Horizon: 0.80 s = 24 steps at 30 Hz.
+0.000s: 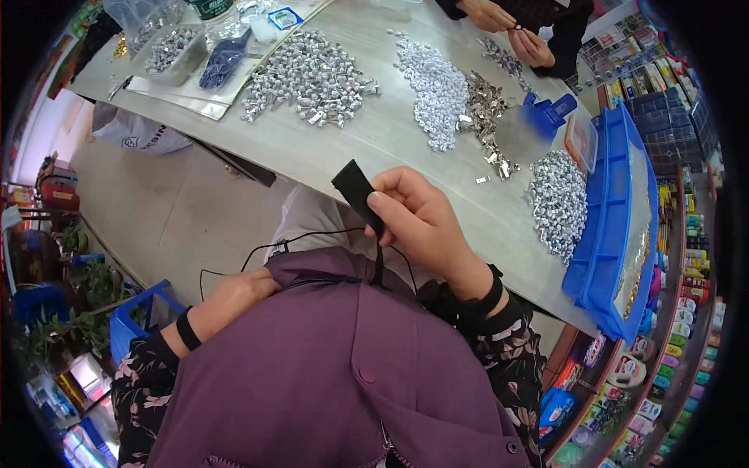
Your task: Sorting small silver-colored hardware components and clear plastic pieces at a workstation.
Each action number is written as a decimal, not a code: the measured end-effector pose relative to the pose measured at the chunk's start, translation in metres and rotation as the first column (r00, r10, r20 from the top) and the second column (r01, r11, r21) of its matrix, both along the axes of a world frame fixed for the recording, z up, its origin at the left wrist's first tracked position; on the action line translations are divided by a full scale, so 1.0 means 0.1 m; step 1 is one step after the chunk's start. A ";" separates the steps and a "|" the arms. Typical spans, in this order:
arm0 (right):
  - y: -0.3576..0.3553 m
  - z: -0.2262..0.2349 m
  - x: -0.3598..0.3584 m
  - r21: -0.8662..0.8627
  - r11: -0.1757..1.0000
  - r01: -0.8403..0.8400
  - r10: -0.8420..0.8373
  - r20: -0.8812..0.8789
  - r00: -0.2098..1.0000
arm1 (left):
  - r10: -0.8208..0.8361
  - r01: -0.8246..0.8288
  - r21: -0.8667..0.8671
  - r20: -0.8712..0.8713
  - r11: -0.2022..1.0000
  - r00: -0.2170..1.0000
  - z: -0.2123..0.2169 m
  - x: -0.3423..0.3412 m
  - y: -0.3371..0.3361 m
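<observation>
Pinching a black strap (355,192) between thumb and fingers: right hand (417,222), near centre, strap's free end toward 11 o'clock. Left hand (234,298) touches purple jacket (289,374) at 8 o'clock; cannot tell whether gripping. Silver pieces (308,78) heaped on table (382,140), 11 o'clock.

Dark lettering (154,138), seemingly partial, on white bag (114,127)

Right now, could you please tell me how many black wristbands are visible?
2: the person's left-wrist band and right-wrist band. Others may be hidden under the co-worker's sleeve.
</observation>
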State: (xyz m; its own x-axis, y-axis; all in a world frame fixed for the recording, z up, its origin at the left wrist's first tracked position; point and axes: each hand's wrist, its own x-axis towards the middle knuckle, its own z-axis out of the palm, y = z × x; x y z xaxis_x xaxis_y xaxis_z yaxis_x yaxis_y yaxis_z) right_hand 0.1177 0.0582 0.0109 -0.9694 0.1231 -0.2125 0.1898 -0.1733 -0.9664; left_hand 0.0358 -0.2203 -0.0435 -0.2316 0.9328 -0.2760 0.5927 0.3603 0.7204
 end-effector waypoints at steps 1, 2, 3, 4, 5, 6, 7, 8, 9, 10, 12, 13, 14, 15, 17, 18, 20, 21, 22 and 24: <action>0.02 0.03 0.07 0.000 1.000 0.005 -0.005 0.011 1.000 | 0.023 -0.022 0.032 -0.038 0.999 0.999 -0.03 0.04 -0.02; 0.05 0.05 0.14 0.000 1.000 0.008 -0.008 0.023 1.000 | 0.048 -0.043 0.064 -0.076 0.997 0.996 -0.05 0.07 -0.03; 0.08 0.08 0.20 0.001 1.000 0.012 -0.012 0.033 0.999 | 0.047 -0.042 0.062 -0.069 0.997 0.997 -0.06 0.08 -0.03; 0.09 0.11 0.27 -0.004 1.000 0.009 -0.009 0.041 0.999 | 0.083 -0.080 0.086 -0.030 0.993 0.996 -0.05 0.09 -0.04; 0.09 0.14 0.34 -0.016 0.999 0.040 -0.040 0.040 0.998 | 0.119 -0.120 0.109 0.009 0.987 0.993 -0.05 0.11 -0.05; 0.09 0.16 0.41 -0.026 0.997 0.073 -0.071 0.042 0.997 | 0.154 -0.160 0.130 0.052 0.979 0.987 -0.06 0.12 -0.06; 0.11 0.18 0.48 -0.036 0.994 0.104 -0.103 0.043 0.994 | 0.157 -0.164 0.125 0.061 0.979 0.986 -0.07 0.11 -0.06; 0.14 0.15 0.56 -0.039 0.994 0.101 -0.099 0.053 0.994 | 0.159 -0.173 0.136 0.109 0.975 0.981 -0.09 0.09 -0.05; 0.18 0.09 0.65 -0.027 0.999 0.023 -0.022 0.047 0.999 | 0.157 -0.180 0.148 0.155 0.972 0.975 -0.11 0.06 -0.03; 0.21 0.03 0.74 -0.016 0.998 -0.055 0.055 0.041 0.998 | 0.154 -0.187 0.161 0.200 0.969 0.968 -0.12 0.04 -0.03; 0.19 -0.06 0.83 -0.009 0.991 -0.134 0.134 0.039 0.990 | 0.270 -0.296 0.085 0.232 0.951 0.934 -0.12 0.03 0.04; 0.15 -0.08 0.88 0.032 0.983 -0.178 0.175 0.081 0.981 | 0.383 -0.398 0.010 0.249 0.917 0.890 -0.11 0.04 0.09; 0.12 -0.09 0.94 0.076 0.972 -0.220 0.210 0.124 0.970 | 0.487 -0.488 -0.062 0.257 0.871 0.835 -0.09 0.04 0.13; 0.10 -0.10 0.98 0.117 0.958 -0.264 0.243 0.168 0.955 | 0.484 -0.486 -0.063 0.259 0.872 0.836 -0.08 0.03 0.16; 0.05 -0.15 1.04 0.105 0.985 -0.138 0.125 0.120 0.985 | 0.507 -0.523 0.009 0.237 0.852 0.829 -0.07 0.00 0.22; 0.03 -0.17 1.07 0.089 0.996 -0.013 0.007 0.071 0.997 | 0.518 -0.540 0.044 0.226 0.840 0.825 -0.07 0.00 0.22; 0.01 -0.21 1.11 0.070 0.990 0.123 -0.125 0.029 0.992 | 0.505 -0.525 0.029 0.235 0.850 0.831 -0.07 -0.01 0.25; -0.02 -0.24 1.10 0.050 0.971 0.232 -0.234 0.030 0.972 | 0.497 -0.516 0.015 0.240 0.857 0.834 -0.08 -0.02 0.26; -0.04 -0.26 1.08 0.030 0.940 0.340 -0.341 0.033 0.940 | 0.489 -0.505 0.001 0.246 0.863 0.837 -0.08 -0.02 0.26; -0.02 -0.27 1.11 0.018 0.888 0.460 -0.461 0.041 0.887 | 0.486 -0.493 -0.047 0.271 0.869 0.831 -0.05 -0.01 0.23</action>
